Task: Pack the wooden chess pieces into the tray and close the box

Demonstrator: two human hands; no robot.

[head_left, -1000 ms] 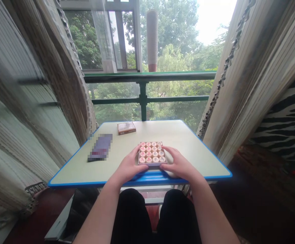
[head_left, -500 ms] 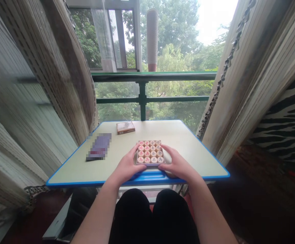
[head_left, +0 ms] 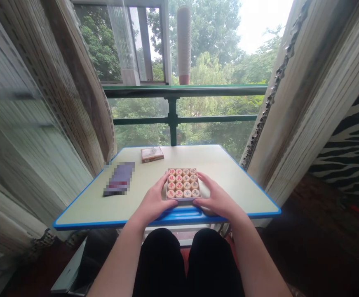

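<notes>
A shallow box point(head_left: 184, 199) of Chinese chess pieces point(head_left: 179, 186) is at the near side of the table, between my hands. The round, pale pieces sit in rows, with red characters on the left and dark ones on the right. My left hand point(head_left: 153, 200) grips the box's left side, its thumb along the near edge. On the opposite side my right hand point(head_left: 216, 198) holds it the same way, thumb at the near right corner. My fingertips are partly hidden behind the sides of the box.
The pale table point(head_left: 228, 177) has a blue rim. A flat box with a clear top point(head_left: 152, 154) lies near its far edge. Farther left is a blurred purple item point(head_left: 119, 178). Curtains point(head_left: 83, 82) hang on both sides, and a green railing point(head_left: 185, 91) runs behind the table.
The view has shifted slightly. Both hands stay on the box, whose near side now seems tipped a little less toward the table, with the pieces facing me more squarely.
</notes>
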